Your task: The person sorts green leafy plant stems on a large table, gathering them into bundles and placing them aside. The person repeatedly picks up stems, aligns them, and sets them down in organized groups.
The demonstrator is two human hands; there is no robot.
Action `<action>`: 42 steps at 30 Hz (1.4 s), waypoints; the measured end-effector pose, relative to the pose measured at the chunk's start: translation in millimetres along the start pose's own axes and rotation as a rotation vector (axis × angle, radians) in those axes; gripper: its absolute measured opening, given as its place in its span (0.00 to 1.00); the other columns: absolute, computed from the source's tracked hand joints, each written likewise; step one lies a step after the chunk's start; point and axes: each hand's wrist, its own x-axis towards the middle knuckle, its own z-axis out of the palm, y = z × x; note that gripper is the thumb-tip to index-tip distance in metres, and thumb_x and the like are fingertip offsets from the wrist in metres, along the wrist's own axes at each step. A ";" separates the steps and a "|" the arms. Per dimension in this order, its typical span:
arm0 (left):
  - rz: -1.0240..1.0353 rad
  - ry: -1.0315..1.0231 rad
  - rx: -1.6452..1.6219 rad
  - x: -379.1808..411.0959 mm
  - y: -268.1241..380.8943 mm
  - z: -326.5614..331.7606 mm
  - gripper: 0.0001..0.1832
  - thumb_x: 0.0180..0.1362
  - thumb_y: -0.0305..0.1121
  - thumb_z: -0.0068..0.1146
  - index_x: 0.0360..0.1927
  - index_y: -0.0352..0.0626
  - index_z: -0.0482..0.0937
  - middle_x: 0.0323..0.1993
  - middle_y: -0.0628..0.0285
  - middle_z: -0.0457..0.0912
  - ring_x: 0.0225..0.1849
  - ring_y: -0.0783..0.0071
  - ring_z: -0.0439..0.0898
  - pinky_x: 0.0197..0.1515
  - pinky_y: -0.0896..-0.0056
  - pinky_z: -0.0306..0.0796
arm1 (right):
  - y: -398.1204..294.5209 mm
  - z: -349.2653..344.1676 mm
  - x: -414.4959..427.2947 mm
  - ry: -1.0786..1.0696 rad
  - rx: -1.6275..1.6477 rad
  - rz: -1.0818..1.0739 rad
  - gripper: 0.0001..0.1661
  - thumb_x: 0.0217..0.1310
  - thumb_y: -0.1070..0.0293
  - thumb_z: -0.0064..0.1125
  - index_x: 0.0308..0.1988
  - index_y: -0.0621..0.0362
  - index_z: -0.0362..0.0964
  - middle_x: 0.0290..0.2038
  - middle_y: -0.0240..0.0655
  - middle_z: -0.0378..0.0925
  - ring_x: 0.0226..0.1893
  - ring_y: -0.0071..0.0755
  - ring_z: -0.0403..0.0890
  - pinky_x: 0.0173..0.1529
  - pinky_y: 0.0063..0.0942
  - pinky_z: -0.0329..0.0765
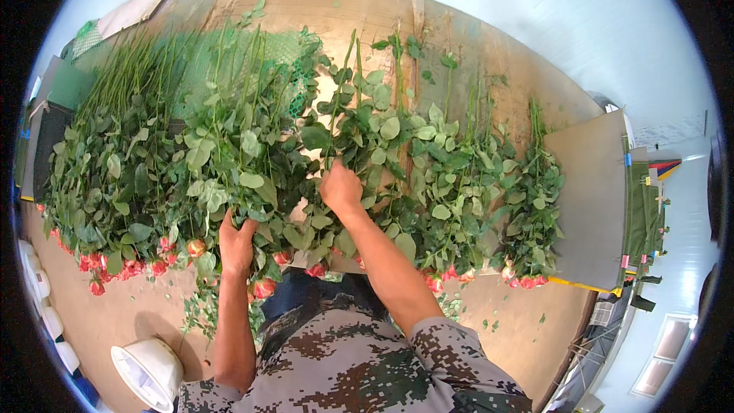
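Observation:
Many long-stemmed roses lie side by side on a wooden table [367, 3], their stems pointing to the far side and their red-pink blooms [265, 288] at the near edge. My left hand [236, 244] is at the near side of the leafy stems [229, 143], its fingertips among the leaves; whether it grips a stem is hidden. Right of it, my right hand [341, 186] is closed around a rose stem [348, 54] about halfway along, leaves on both sides of it. Further right lie more roses [453, 183] in loose groups.
Green plastic netting [295, 77] lies under stems at the back left. A grey board [585, 201] stands at the table's right end and a dark one [49, 149] at the left. A white bucket [148, 373] is on the floor at lower left, near fallen leaves.

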 end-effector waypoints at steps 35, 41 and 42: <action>0.000 -0.112 0.046 -17.2 9.2 23.8 0.18 0.54 0.29 0.54 0.49 0.35 0.74 0.40 0.65 0.80 0.38 0.78 0.75 0.44 0.75 0.69 | 112.2 -141.4 -64.5 0.402 0.824 0.003 0.16 0.65 0.67 0.49 0.48 0.65 0.70 0.31 0.28 0.76 0.27 0.20 0.70 0.34 0.24 0.69; -0.005 -0.095 0.140 -18.2 20.0 28.0 0.19 0.53 0.30 0.55 0.48 0.34 0.74 0.39 0.63 0.80 0.38 0.78 0.75 0.45 0.75 0.69 | 84.7 -84.2 -52.1 0.290 0.644 0.046 0.18 0.63 0.67 0.51 0.50 0.66 0.69 0.29 0.39 0.79 0.26 0.28 0.79 0.32 0.28 0.74; -0.011 -0.082 0.172 -19.2 21.0 26.4 0.19 0.53 0.31 0.55 0.48 0.33 0.74 0.39 0.62 0.81 0.39 0.77 0.75 0.45 0.75 0.69 | 66.4 -84.9 -53.8 0.252 0.651 0.115 0.20 0.62 0.66 0.52 0.51 0.66 0.69 0.31 0.43 0.79 0.29 0.34 0.81 0.34 0.34 0.75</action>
